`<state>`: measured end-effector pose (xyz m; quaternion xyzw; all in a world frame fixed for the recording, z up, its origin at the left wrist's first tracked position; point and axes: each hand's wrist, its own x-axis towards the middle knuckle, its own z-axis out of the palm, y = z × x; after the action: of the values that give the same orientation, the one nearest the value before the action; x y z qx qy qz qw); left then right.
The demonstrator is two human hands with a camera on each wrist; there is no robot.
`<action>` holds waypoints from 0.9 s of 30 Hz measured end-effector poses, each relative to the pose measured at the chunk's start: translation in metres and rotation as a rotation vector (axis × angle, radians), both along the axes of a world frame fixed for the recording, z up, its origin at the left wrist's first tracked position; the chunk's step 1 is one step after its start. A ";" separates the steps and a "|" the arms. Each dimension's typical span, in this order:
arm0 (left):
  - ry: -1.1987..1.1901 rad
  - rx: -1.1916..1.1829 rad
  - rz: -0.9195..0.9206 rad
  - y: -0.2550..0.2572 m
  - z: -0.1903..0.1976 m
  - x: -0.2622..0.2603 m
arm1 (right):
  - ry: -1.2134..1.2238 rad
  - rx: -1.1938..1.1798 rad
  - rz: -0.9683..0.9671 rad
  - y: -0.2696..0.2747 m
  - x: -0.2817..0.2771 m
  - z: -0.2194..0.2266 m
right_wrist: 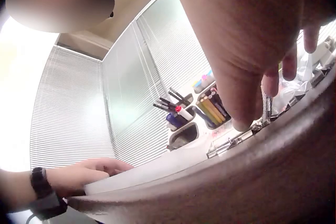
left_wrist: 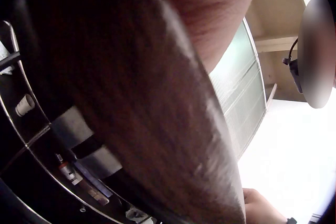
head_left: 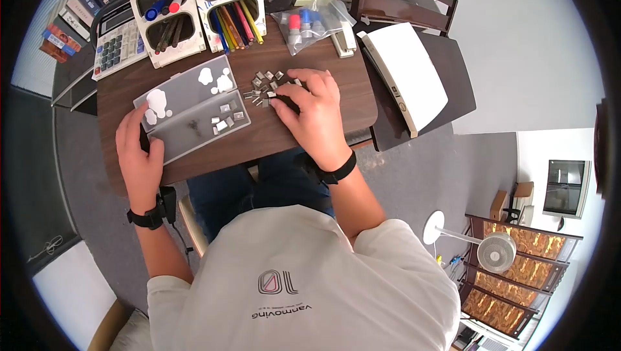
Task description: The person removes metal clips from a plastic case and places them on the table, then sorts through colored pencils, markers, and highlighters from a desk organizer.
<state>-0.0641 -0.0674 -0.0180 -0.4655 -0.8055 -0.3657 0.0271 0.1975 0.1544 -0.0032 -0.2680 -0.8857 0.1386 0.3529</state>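
Note:
A grey plastic case (head_left: 187,130) lies open on the table, with white cloud-shaped patches on its lid (head_left: 184,87). Several small silver metal pieces (head_left: 225,109) sit in its right end. My left hand (head_left: 139,157) rests at the case's left end, fingers along the lid's edge and thumb by the tray. To the right of the case is a loose pile of similar pieces (head_left: 260,83). Over that pile, my right hand (head_left: 315,108) pinches one small metal piece (right_wrist: 266,104) between thumb and index finger. The left wrist view mostly shows the table's underside.
Behind the case stand white organizers (head_left: 197,18) with pens and pencils. A calculator (head_left: 119,50) is at the back left. Back right are a clear bag of bottles (head_left: 307,28) and a stapler (head_left: 344,42). A white box-shaped device (head_left: 407,79) lies beyond the table's right edge.

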 end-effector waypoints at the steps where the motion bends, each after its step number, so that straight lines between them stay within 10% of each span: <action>1: -0.006 0.002 0.001 0.000 0.001 0.001 | -0.002 -0.002 0.000 -0.001 0.000 -0.001; 27: -0.032 0.024 -0.014 -0.001 0.004 -0.001 | 0.058 -0.001 0.228 -0.015 -0.027 0.011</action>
<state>-0.0656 -0.0680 -0.0140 -0.4649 -0.7982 -0.3828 0.0173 0.1704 0.1397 0.0080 -0.1617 -0.8997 0.1862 0.3603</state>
